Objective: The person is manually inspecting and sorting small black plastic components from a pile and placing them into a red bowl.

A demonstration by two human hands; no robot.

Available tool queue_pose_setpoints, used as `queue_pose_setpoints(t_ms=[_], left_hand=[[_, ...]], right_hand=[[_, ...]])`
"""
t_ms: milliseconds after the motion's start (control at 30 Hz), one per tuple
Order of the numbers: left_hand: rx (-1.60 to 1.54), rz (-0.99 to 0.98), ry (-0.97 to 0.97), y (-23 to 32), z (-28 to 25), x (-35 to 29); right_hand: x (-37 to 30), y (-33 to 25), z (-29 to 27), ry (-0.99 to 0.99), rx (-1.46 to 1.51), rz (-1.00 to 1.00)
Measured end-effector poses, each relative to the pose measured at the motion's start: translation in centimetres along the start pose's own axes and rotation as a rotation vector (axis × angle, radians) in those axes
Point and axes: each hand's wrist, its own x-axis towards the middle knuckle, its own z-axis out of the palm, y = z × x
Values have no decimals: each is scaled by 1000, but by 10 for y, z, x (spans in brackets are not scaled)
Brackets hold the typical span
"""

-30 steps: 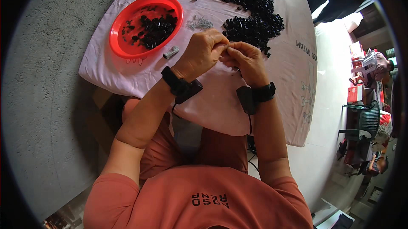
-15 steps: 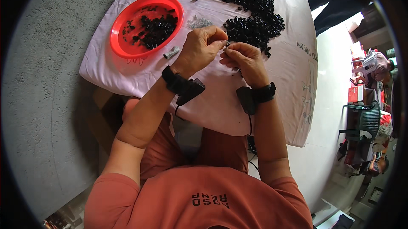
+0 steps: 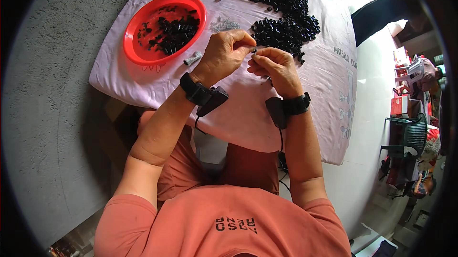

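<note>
Both my hands meet above the near part of the cloth-covered table point(image 3: 229, 114). My left hand point(image 3: 224, 54) pinches a small black piece point(image 3: 254, 51) between thumb and fingertips. From the other side, my right hand point(image 3: 278, 68) is closed in a pinch at the same piece; its exact shape is too small to make out. Just beyond my fingers lies a large heap of small black plastic pieces point(image 3: 281, 33). Left of my left hand, a red basin point(image 3: 130, 42) holds more black pieces. A small grey cylindrical object point(image 3: 192, 58) rests between the basin and my left wrist.
Dark bands with black box-shaped devices point(image 3: 212, 99) and cables sit on my wrists. A rough grey wall or floor surface point(image 3: 52, 90) borders the table at left. At right are a green chair point(image 3: 414, 135), red boxes point(image 3: 400, 105) and another person's dark-clothed leg point(image 3: 377, 18).
My hands stay nearly in place, with slight finger movement around the black piece. At the upper right, the other person's dark-clothed leg has shifted right.
</note>
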Motion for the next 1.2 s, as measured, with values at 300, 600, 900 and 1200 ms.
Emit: queue_pose_setpoints(t_ms=[300,600,900,1200], left_hand=[[-5,-28,-7,0,1,0],[10,-29,21,-3,1,0],[-26,-63,17,-5,3,1],[-12,-60,-3,-5,7,0]], right_hand=[[1,-1,3,23,37,-22],[1,-1,4,11,48,-30],[1,-1,5,2,40,-61],[2,4,5,2,60,-128]])
